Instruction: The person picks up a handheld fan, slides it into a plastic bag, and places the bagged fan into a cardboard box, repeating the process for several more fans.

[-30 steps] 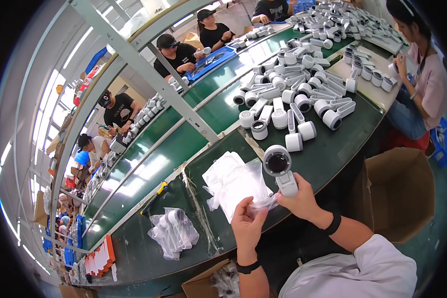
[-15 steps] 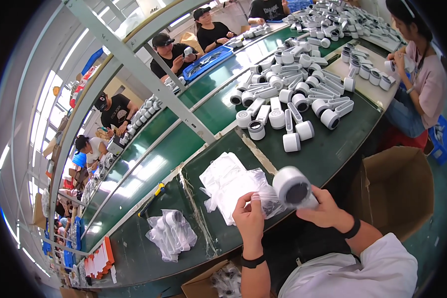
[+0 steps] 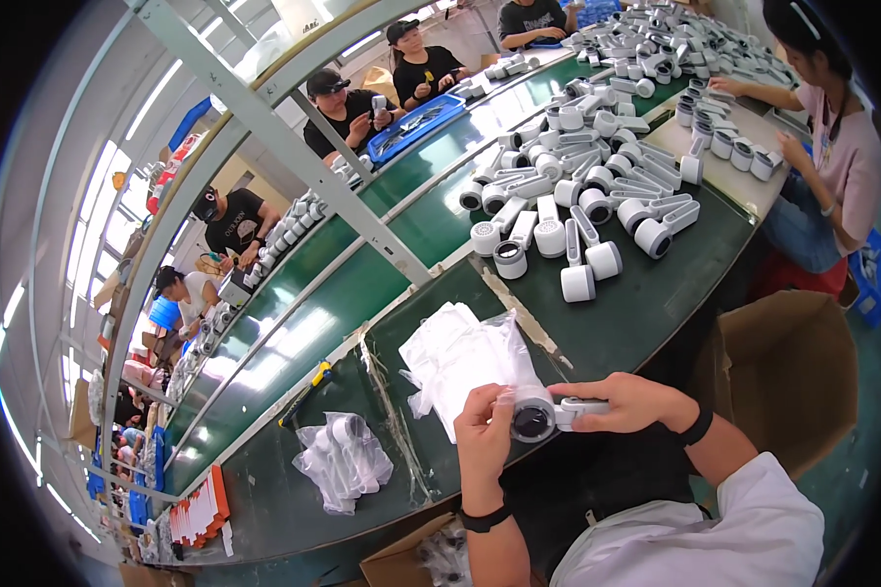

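Note:
My right hand is closed around the grey handle of a white round-headed handheld device. The dark, ringed end of its head faces me. Closed fingers of my left hand pinch the edge of a clear plastic bag right beside that head. Whether the head sits inside the bag's mouth or only against it, I cannot tell. Under and behind my left fingers lies a stack of white plastic bags. Left of it, a bagged bundle of white parts rests on the dark green table.
Many like devices are heaped farther back. A yellow-handled tool and orange-edged cards lie at left. Cardboard boxes stand at right and below the table. A metal post rises by the green conveyor. Co-workers sit around.
My right hand has brought the device left and down to my left fingers, turning its handle sideways. The co-worker at right has let go of a device and reaches toward the row.

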`<move>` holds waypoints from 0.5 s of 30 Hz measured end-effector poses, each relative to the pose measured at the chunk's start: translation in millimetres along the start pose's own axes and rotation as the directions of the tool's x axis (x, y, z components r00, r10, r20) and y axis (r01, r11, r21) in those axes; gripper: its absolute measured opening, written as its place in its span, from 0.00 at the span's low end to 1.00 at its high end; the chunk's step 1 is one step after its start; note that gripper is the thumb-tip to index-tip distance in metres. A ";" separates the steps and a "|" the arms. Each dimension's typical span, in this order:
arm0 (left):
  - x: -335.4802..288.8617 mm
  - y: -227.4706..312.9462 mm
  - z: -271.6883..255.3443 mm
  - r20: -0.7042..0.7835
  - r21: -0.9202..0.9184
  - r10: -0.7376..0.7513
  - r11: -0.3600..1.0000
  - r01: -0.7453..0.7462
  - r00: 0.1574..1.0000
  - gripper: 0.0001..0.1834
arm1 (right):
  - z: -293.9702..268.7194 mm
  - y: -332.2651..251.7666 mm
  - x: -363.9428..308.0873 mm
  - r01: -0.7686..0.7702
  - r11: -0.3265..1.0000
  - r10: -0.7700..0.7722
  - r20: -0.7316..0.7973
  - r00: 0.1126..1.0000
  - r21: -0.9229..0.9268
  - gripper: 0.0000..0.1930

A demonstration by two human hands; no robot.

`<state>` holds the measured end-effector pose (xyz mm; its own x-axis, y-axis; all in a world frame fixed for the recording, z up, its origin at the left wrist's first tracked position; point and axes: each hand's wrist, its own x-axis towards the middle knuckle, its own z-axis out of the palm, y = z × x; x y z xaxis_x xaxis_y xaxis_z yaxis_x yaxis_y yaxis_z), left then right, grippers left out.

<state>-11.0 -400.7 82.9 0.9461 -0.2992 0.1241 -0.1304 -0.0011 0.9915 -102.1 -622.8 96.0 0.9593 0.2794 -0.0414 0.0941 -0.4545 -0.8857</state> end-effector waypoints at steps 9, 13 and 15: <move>-20.6 10.1 27.7 -0.082 0.441 0.505 0.791 -0.423 0.859 0.07 | 54.6 6.0 15.4 0.001 0.980 0.083 -0.414 0.907 0.198 0.31; -35.9 -0.5 41.5 0.097 0.404 0.507 0.767 -0.499 0.857 0.11 | 63.8 10.8 28.8 0.129 0.922 0.102 -0.551 0.828 0.364 0.35; -46.4 -5.4 45.3 0.141 0.282 0.437 0.843 -0.459 0.888 0.10 | 65.2 12.8 33.1 0.206 0.916 0.058 -0.623 0.780 0.344 0.36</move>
<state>-67.7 -430.1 70.0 0.7419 -0.4005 0.5377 -0.6275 -0.1323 0.7673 -86.5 -564.2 53.2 0.9197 -0.3353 0.2042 0.1926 -0.0679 -0.9789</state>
